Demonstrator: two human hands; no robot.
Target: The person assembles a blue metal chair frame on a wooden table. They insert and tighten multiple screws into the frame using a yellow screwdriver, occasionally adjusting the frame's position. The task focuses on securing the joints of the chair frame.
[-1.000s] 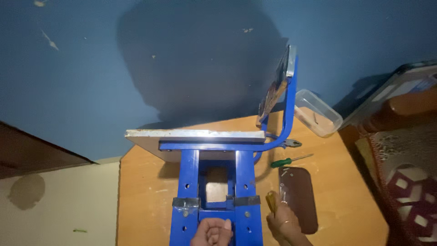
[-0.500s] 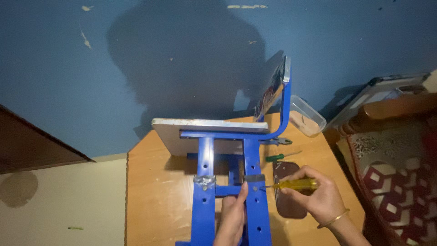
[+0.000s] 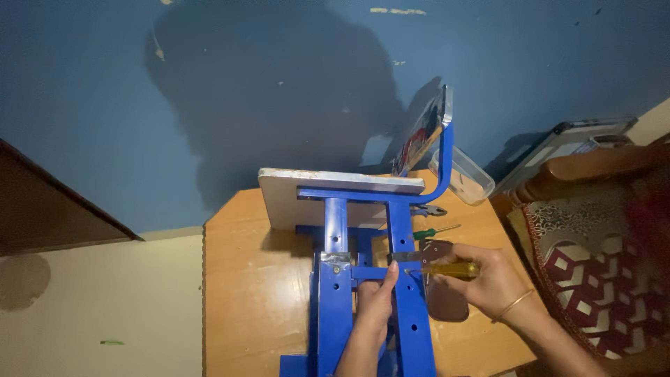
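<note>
- My right hand (image 3: 488,279) is closed round a yellow-handled screwdriver (image 3: 450,269), held level, its tip against the right rail of the blue metal chair frame (image 3: 335,230) near a bare metal bracket (image 3: 405,257).
- My left hand (image 3: 377,300) grips the cross-bar between the two rails, thumb up beside the bracket.
- The frame lies on its side on the wooden table (image 3: 244,293), seat board toward the wall, backrest standing up at the right.
- Judgement: the tip should sit square in the fastener, the shaft kept in line with it, and my left hand should brace the rail so the frame does not rock.
- Nearby: a green-handled screwdriver (image 3: 434,232), pliers (image 3: 429,209), a brown pouch (image 3: 443,297) under my right hand, a clear plastic container (image 3: 460,176).
- Against half a second ago: the view sits lower and closer; the screwdriver has moved in toward the rail; my left hand has hardly shifted.
</note>
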